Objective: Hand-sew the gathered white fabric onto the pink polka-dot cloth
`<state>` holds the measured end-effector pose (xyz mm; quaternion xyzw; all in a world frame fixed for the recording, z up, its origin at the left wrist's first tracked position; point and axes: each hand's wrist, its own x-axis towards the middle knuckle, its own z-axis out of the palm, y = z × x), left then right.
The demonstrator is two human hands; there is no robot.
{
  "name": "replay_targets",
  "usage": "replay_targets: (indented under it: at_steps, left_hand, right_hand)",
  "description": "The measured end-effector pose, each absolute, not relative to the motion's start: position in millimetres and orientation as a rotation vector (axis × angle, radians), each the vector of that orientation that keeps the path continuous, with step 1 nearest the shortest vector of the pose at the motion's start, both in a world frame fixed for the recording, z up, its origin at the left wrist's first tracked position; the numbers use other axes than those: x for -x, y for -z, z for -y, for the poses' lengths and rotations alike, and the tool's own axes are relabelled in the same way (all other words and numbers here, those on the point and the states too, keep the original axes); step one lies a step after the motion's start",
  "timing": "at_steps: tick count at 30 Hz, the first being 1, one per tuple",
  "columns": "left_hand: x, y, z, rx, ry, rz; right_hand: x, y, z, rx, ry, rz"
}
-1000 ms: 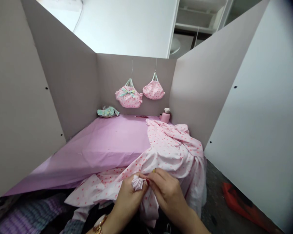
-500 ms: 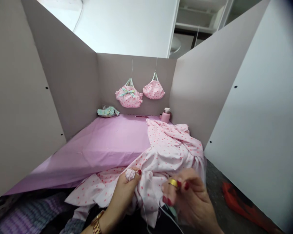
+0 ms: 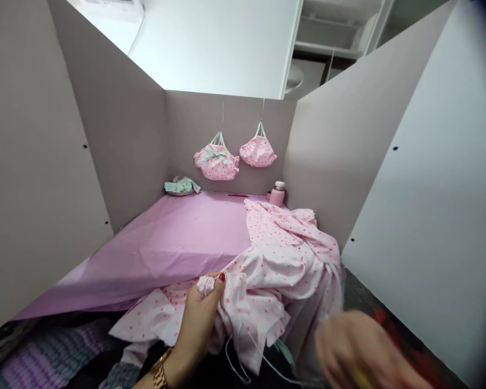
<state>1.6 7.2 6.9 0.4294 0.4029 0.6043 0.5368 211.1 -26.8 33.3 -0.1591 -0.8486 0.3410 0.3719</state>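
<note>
My left hand, wearing a gold watch at the wrist, pinches a gathered bunch of the pink dotted fabric. Its pleats show as a small pale ruffle above the thumb. A white thread hangs from the fabric and runs right, toward my right hand. That hand is low at the right, apart from the fabric and smeared by motion. I cannot make out its fingers or whether a needle is in them. The fabric spills over the table's right side and into my lap.
A lilac cloth covers the table, with grey panels around it. Two dotted fabric pouches hang on the back panel. A pink bottle and a mint cloth bundle stand at the back. A purple-grey knit lies lower left.
My right hand has swung right and downward, away from the fabric, into a blur. My left hand keeps its pinch and has shifted slightly left.
</note>
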Motion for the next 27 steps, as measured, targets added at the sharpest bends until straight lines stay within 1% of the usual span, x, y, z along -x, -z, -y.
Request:
replay_targets:
  at_steps: [3, 6, 11, 13, 15, 20, 23, 25, 27]
  left_hand:
    - [-0.2, -4.7, -5.9, -1.086, -1.440, -1.016]
    - [0.8, -3.2, -4.6, -1.154, -1.427, -1.048]
    - [1.0, -3.7, -4.2, -1.209, -1.423, -1.054]
    - [0.7, -3.6, -4.7, -1.225, -1.420, -1.060]
    - [0.3, -3.1, -5.1, -1.233, -1.415, -1.075]
    - [-0.6, -2.3, -4.3, -1.213, -1.417, -1.092]
    - [-0.4, -3.1, -3.8, -1.199, -1.427, -1.094]
    - [0.0, -3.2, -4.4, -1.185, -1.432, -1.095]
    - [0.3, -2.4, -5.6, -1.147, -1.437, -1.083]
  right_hand:
    - [-180.2, -36.2, 19.0, 0.821, -0.906, 1.793]
    - [-155.1, -28.4, 11.8, 1.098, -0.908, 1.676]
    - [-137.1, -14.7, 2.8, 1.193, -0.663, 1.796]
    - [-137.6, -14.1, 2.0, 1.134, -0.669, 1.804]
    - [-140.3, -15.5, 2.5, 1.067, -0.781, 1.765]
    - [-151.5, -20.4, 11.6, 0.872, -1.311, 1.518]
    - [-165.2, -18.1, 20.2, 0.673, -1.496, 1.505]
    - [-178.1, -12.5, 22.1, 0.426, -1.420, 1.765]
    - [-191.2, -4.7, 19.0, -0.021, -1.096, 2.199]
